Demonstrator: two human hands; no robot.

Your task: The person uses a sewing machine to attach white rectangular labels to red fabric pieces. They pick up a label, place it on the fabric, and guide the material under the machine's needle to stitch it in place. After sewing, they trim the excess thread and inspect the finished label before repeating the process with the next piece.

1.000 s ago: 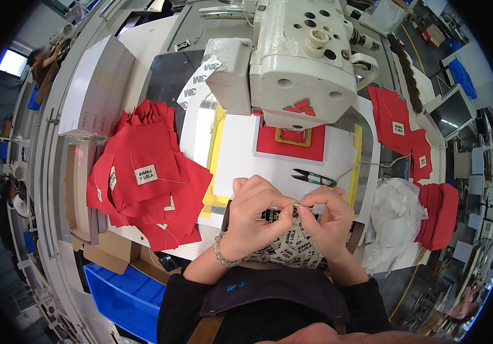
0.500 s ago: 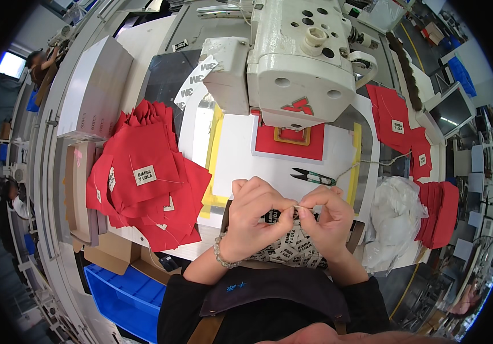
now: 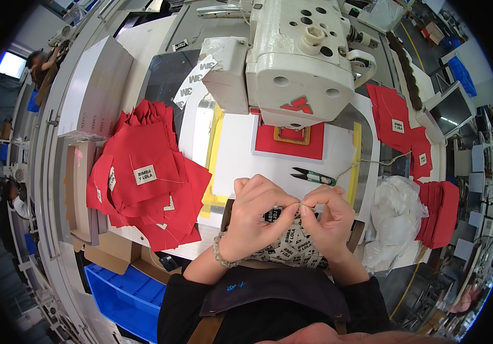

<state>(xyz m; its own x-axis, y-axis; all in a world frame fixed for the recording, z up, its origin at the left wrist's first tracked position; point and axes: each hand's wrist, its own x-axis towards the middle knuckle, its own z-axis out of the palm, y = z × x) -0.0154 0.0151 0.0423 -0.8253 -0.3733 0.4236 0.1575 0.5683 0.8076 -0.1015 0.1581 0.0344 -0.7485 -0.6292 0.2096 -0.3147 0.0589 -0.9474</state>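
My left hand (image 3: 258, 217) and my right hand (image 3: 327, 222) meet fingertip to fingertip, both pinching one small pale label (image 3: 299, 204). It shows only as a thin edge, mostly covered by my thumbs and forefingers. Directly beneath them is a box full of loose white labels (image 3: 288, 247) with black print. Ahead, thread snips (image 3: 313, 176) with dark handles lie on the white work surface (image 3: 238, 163). Past the snips, a red fabric piece (image 3: 265, 143) sits under the brass-coloured frame (image 3: 292, 141) of a white sewing machine (image 3: 303, 77).
Red fabric pieces with labels (image 3: 146, 152) are heaped on the left beside a white box (image 3: 94, 92). A blue crate (image 3: 123, 301) is at lower left. On the right are a clear plastic bag (image 3: 394, 221), stacked red pieces (image 3: 438, 213) and a small screen (image 3: 454, 114).
My fingertips have risen very slightly with the label still pinched between them. Everything else on the table stays where it was.
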